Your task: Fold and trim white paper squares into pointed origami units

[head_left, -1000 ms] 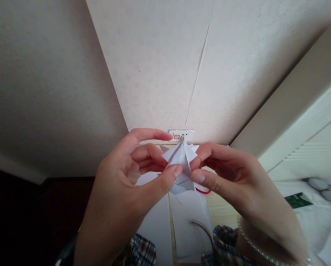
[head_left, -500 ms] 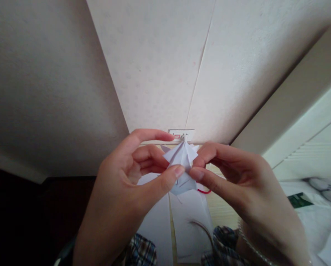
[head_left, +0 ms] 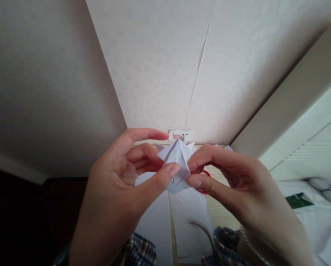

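Observation:
A small piece of folded white paper, pointed at the top and pleated like origami, is held up between both hands. My left hand pinches its left side, thumb across the front and the index finger raised clear of it. On the right edge, my right hand grips the paper between thumb and bent fingers. Its back side is hidden from me. Beneath it lie white paper sheets on a pale wooden surface.
A wall socket with a plug sits just beyond the hands. Behind the right fingers shows a red loop. More white folded points stand by the wall. To the right lie a dark green packet and white material.
Both hands and the folded paper have shifted slightly left. My right fingers have slid lower along the paper's right edge, and its right flap now lies differently.

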Tool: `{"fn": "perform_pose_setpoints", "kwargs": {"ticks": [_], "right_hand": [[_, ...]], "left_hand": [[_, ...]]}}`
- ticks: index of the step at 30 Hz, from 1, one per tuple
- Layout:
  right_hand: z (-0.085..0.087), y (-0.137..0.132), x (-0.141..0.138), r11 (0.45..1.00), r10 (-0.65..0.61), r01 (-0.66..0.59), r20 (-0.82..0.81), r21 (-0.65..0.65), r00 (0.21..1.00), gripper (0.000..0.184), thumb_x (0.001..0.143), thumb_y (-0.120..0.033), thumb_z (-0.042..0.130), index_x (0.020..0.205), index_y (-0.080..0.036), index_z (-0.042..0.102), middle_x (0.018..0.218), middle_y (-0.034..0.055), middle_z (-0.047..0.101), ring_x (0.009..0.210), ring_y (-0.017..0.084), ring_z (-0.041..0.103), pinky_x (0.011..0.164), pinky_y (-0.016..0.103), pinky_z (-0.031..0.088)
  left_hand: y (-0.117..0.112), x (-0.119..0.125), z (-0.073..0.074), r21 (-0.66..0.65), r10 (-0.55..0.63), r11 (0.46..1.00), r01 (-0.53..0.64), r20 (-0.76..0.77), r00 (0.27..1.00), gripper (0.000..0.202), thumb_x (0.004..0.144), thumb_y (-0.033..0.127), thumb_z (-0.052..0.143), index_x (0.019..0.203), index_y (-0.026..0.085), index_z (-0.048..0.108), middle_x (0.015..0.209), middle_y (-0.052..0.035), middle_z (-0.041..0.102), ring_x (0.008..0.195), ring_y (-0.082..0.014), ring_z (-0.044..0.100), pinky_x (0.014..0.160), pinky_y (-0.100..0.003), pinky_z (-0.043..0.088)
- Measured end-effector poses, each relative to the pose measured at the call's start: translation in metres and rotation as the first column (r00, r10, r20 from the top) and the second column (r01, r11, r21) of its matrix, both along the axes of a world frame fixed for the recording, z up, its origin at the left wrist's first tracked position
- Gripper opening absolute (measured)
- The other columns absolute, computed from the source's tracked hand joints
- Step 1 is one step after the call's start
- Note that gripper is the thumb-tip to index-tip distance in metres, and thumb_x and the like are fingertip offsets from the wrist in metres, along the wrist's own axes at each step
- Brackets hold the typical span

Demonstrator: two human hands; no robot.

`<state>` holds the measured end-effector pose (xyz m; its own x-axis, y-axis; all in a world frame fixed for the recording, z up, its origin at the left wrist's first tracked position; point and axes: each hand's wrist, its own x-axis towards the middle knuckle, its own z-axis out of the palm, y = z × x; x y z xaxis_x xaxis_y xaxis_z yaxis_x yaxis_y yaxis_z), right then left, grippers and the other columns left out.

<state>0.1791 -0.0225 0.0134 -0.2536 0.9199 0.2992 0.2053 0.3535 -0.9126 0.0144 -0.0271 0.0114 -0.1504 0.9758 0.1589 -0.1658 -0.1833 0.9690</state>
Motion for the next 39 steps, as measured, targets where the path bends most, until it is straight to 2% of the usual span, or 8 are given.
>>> {"fn": "perform_pose_setpoints", "kwargs": {"ticks": [2,9,13,18,25,29,34,39], "right_hand": [[-0.0002,-0.0008,-0.0008,1.000,-0.018,0.017,0.024,0.021,1.000,0.017,0.082,-0.030,0.078,0.071,-0.021,0.068,0.069,-0.0046,0.068,0.069,0.011,0.060,0.063,0.022,0.044],[0.0002,-0.0028,-0.0042,0.995,-0.052,0.048,0.042,0.085,0.998,0.022,0.086,-0.026,0.074,0.067,-0.020,0.065,0.064,-0.0065,0.064,0.064,0.008,0.056,0.060,0.021,0.041],[-0.0015,-0.0006,-0.0047,0.995,-0.065,0.062,0.030,0.074,0.997,0.021,0.087,-0.028,0.073,0.069,-0.021,0.066,0.067,-0.0054,0.066,0.066,0.009,0.057,0.060,0.022,0.041],[-0.0008,-0.0008,-0.0005,0.999,-0.041,0.039,0.059,0.033,0.997,0.023,0.086,-0.034,0.074,0.069,-0.021,0.064,0.067,-0.0044,0.066,0.065,0.011,0.058,0.057,0.024,0.040],[-0.0003,-0.0036,-0.0007,0.989,-0.093,0.080,0.097,0.125,0.991,0.023,0.087,-0.028,0.074,0.068,-0.021,0.062,0.064,-0.0055,0.063,0.062,0.009,0.055,0.058,0.022,0.041],[-0.0021,-0.0030,-0.0008,0.988,-0.105,0.095,0.072,0.119,0.992,0.022,0.087,-0.028,0.073,0.069,-0.021,0.063,0.065,-0.0060,0.064,0.065,0.009,0.057,0.058,0.021,0.041],[-0.0021,-0.0028,0.0014,0.995,-0.047,0.036,0.109,0.098,0.993,0.018,0.086,-0.025,0.075,0.072,-0.021,0.064,0.069,-0.0050,0.066,0.066,0.010,0.057,0.061,0.021,0.042],[-0.0018,-0.0058,0.0025,0.992,-0.066,0.051,0.135,0.113,0.989,0.024,0.087,-0.025,0.073,0.067,-0.021,0.060,0.064,-0.0066,0.062,0.063,0.009,0.055,0.056,0.021,0.039]], "left_hand": [[0.0001,0.0007,0.0004,0.005,-0.029,1.000,0.029,-0.001,1.000,0.036,0.062,0.007,0.084,0.088,0.030,0.075,0.060,0.0076,0.070,0.053,-0.0110,0.066,0.050,-0.015,0.054],[-0.0020,-0.0014,0.0012,0.008,-0.054,0.999,0.054,0.000,0.999,0.034,0.063,0.005,0.082,0.085,0.030,0.074,0.058,0.0093,0.071,0.049,-0.0084,0.063,0.052,-0.014,0.054],[-0.0023,-0.0008,0.0011,0.019,-0.031,0.999,0.031,0.030,0.999,0.033,0.064,0.004,0.082,0.084,0.028,0.074,0.061,0.0094,0.072,0.053,-0.0087,0.066,0.056,-0.015,0.057],[-0.0007,0.0010,0.0024,0.019,-0.022,1.000,0.022,0.029,0.999,0.032,0.064,0.006,0.083,0.085,0.027,0.074,0.065,0.0077,0.075,0.056,-0.0105,0.068,0.051,-0.015,0.056],[-0.0030,0.0026,0.0008,0.050,0.026,0.998,-0.027,0.019,0.999,0.030,0.066,0.006,0.082,0.087,0.026,0.073,0.058,0.0089,0.064,0.058,-0.0110,0.068,0.057,-0.016,0.056],[-0.0021,0.0039,-0.0007,0.063,0.030,0.998,-0.030,0.004,1.000,0.028,0.068,0.010,0.082,0.087,0.027,0.073,0.058,0.0092,0.061,0.059,-0.0113,0.066,0.055,-0.016,0.054],[0.0012,0.0066,-0.0001,0.087,0.072,0.994,-0.073,0.015,0.997,0.029,0.066,0.007,0.081,0.086,0.027,0.073,0.059,0.0087,0.061,0.059,-0.0111,0.064,0.056,-0.017,0.053],[0.0002,0.0063,-0.0007,0.091,0.032,0.995,-0.032,0.006,0.999,0.028,0.069,0.007,0.080,0.087,0.027,0.072,0.061,0.0091,0.062,0.061,-0.0108,0.066,0.058,-0.016,0.054]]}}
